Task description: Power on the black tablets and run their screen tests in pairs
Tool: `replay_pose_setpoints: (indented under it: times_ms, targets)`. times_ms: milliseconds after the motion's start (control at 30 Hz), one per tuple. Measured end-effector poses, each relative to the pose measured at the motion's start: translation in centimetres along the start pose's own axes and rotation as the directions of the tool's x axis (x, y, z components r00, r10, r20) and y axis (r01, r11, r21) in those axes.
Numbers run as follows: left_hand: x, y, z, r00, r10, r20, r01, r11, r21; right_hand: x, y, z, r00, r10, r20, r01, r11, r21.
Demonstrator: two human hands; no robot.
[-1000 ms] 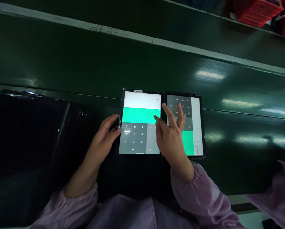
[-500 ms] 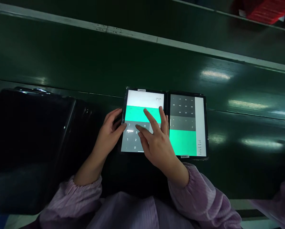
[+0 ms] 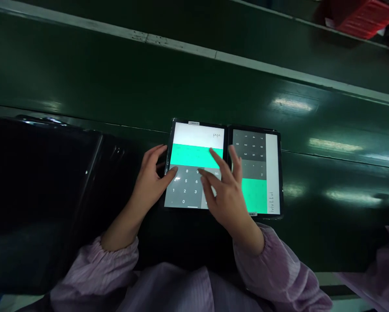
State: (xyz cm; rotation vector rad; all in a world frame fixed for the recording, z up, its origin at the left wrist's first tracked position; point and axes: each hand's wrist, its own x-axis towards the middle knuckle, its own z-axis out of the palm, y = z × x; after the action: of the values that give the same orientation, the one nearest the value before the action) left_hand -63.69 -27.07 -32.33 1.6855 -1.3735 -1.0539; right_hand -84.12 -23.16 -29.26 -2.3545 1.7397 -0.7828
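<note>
Left hand (image 3: 150,174) touching left tablet (image 3: 189,160), grip unclear, right hand (image 3: 227,195) spread, empty, partly hiding keypad (image 3: 185,186)

Left tablet (image 3: 190,160), right tablet (image 3: 257,171) alongside (close), workbench (image 3: 116,86) beneath

green bench (image 3: 116,78), lit tablet (image 3: 184,190), second lit tablet (image 3: 272,169) beside it, black objects (image 3: 34,195) at left

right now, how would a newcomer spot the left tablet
At the dark green bench, find the left hand. It is at the outer edge of the lit left tablet, whose keypad digits read upright, while those on the neighbouring right tablet lie sideways.
</note>
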Motion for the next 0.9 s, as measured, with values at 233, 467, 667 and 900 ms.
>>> replay_pose_setpoints:
  times_ms: [233,467,667,900]
  targets:
    - [-0.1,0.2,-0.5,0.995,-0.088,0.041,0.093,0.988,-0.122,0.4,2.2,0.0,0.988,0.126,-0.087,-0.133,0.989,-0.07]
    - [-0.2,0.3,-0.3,0.998,-0.056,0.023,0.059,0.99,-0.125,1.1,1.3,0.9,0.998,0.059,-0.028,-0.061,0.995,-0.078]
    - [-0.3,0.3,-0.4,0.996,-0.077,0.038,0.081,0.989,-0.121,0.8,2.6,-0.1,0.981,0.113,-0.155,-0.12,0.992,-0.036]
    - [-0.5,0.3,-0.6,0.997,-0.06,0.043,0.064,0.994,-0.092,0.1,3.0,-0.9,0.979,0.09,-0.181,-0.101,0.993,-0.054]
